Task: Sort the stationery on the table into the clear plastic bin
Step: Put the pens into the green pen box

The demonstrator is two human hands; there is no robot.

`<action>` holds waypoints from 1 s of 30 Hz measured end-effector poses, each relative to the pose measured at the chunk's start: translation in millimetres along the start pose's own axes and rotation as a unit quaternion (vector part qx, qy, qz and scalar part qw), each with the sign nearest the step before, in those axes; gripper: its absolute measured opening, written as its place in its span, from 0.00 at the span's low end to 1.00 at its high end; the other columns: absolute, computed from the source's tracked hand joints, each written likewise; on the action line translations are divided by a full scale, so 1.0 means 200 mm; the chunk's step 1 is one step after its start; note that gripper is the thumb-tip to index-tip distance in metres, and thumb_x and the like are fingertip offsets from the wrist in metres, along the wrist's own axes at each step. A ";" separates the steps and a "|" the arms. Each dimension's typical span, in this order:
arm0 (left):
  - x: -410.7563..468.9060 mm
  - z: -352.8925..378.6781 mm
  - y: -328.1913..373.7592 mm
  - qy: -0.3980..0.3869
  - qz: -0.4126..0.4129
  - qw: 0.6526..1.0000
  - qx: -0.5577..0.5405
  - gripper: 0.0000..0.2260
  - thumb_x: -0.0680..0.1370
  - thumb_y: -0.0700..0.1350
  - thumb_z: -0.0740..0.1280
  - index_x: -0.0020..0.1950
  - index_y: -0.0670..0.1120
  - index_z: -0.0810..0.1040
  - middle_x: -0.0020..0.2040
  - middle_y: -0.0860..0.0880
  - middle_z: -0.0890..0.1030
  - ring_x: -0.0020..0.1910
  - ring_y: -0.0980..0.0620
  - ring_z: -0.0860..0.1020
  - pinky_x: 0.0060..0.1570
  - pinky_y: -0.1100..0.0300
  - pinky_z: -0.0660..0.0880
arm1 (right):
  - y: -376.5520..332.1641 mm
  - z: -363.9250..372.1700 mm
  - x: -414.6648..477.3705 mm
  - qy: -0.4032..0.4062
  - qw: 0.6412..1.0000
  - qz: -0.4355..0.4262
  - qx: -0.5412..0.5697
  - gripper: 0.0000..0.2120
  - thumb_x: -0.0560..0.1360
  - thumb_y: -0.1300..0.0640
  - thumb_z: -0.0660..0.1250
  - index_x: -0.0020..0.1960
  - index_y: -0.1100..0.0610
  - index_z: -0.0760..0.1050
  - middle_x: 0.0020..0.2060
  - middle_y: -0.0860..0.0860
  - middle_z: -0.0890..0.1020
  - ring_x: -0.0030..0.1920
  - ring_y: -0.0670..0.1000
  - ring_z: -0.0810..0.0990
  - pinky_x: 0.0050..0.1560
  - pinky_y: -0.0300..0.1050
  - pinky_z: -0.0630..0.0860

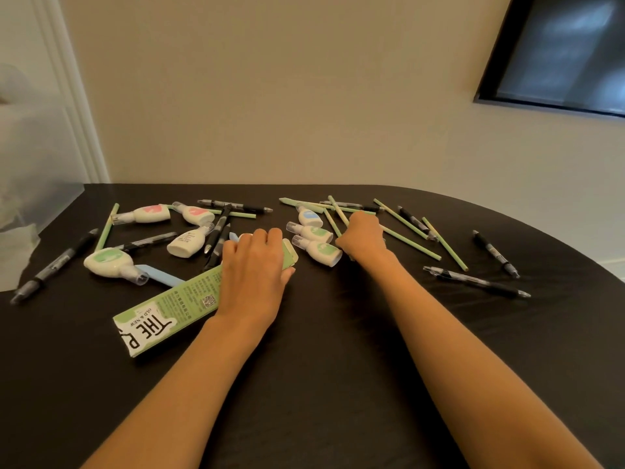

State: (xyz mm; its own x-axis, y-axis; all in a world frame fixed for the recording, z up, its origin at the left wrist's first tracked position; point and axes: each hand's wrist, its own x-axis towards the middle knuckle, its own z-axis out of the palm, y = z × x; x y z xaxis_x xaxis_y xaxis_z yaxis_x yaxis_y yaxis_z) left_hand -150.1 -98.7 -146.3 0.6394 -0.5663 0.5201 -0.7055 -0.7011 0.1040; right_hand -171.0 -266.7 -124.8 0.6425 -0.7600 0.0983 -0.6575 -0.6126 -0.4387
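Observation:
Stationery lies scattered over a black table (304, 367). My left hand (255, 265) grips the far end of a long green cardboard box (169, 309) lying flat. My right hand (363, 236) is curled around a bunch of thin green pencils (409, 243) near the table's middle. Several white correction-tape dispensers (318, 250) lie between and left of my hands. Black pens (477, 282) are spread on both sides. A clear plastic bin (37, 157) stands at the far left edge.
A wall runs behind the table, with a dark screen (568, 52) at upper right. The table's edge curves away on the right. Crumpled clear wrapping (17, 245) sits beside the bin. A light blue item (159, 275) lies under the box.

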 end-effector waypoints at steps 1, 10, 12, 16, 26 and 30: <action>0.00 0.00 0.00 0.000 0.000 1.000 0.001 0.21 0.78 0.55 0.62 0.66 0.48 0.63 0.62 0.49 0.71 0.62 0.50 0.69 0.60 0.56 0.63 | 0.01 0.00 0.01 0.005 1.000 0.002 0.006 0.06 0.74 0.60 0.68 0.44 0.60 0.71 0.41 0.55 0.75 0.40 0.51 0.75 0.38 0.40 0.68; -0.01 -0.02 0.01 0.002 0.002 1.000 -0.002 0.20 0.78 0.55 0.62 0.66 0.48 0.63 0.62 0.49 0.71 0.62 0.50 0.69 0.60 0.57 0.63 | -0.03 -0.09 -0.09 0.071 0.953 0.002 0.295 0.10 0.78 0.59 0.54 0.44 0.61 0.71 0.37 0.57 0.76 0.35 0.55 0.75 0.39 0.47 0.73; -0.01 -0.03 0.01 -0.001 0.006 1.000 -0.005 0.21 0.78 0.55 0.61 0.66 0.48 0.63 0.62 0.49 0.71 0.62 0.50 0.69 0.60 0.57 0.62 | -0.05 -0.10 -0.14 0.025 0.904 0.012 0.428 0.14 0.80 0.58 0.54 0.38 0.59 0.70 0.31 0.55 0.76 0.29 0.49 0.73 0.36 0.41 0.73; -0.03 -0.05 0.00 0.001 0.006 1.000 -0.012 0.21 0.78 0.56 0.61 0.67 0.48 0.63 0.62 0.49 0.72 0.62 0.50 0.69 0.61 0.57 0.62 | -0.04 -0.11 -0.25 -0.089 0.782 -0.052 0.615 0.10 0.80 0.65 0.57 0.43 0.60 0.75 0.36 0.54 0.78 0.38 0.47 0.77 0.47 0.41 0.77; -0.07 -0.09 -0.04 -0.026 -0.028 0.999 -0.014 0.21 0.77 0.55 0.63 0.67 0.48 0.64 0.64 0.49 0.72 0.64 0.49 0.69 0.62 0.55 0.63 | -0.05 -0.04 -0.37 -0.003 0.874 -0.101 0.475 0.21 0.80 0.56 0.56 0.29 0.59 0.69 0.31 0.51 0.76 0.36 0.43 0.75 0.49 0.37 0.71; -0.06 -0.10 -0.07 -0.049 -0.032 0.998 -0.021 0.23 0.77 0.54 0.64 0.68 0.48 0.64 0.65 0.49 0.71 0.65 0.49 0.68 0.64 0.55 0.63 | -0.01 -0.04 -0.34 0.021 0.921 -0.032 0.387 0.17 0.78 0.56 0.55 0.33 0.60 0.73 0.29 0.52 0.73 0.31 0.46 0.71 0.35 0.40 0.69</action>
State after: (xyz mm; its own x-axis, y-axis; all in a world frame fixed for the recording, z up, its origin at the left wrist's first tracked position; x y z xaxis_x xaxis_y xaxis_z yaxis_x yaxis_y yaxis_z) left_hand -155.1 -73.6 -136.3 0.7090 -0.5625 0.4254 -0.6732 -0.7196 0.1703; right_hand -216.8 -216.5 -123.6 0.6444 -0.7448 0.1734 -0.1305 -0.3304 -0.9348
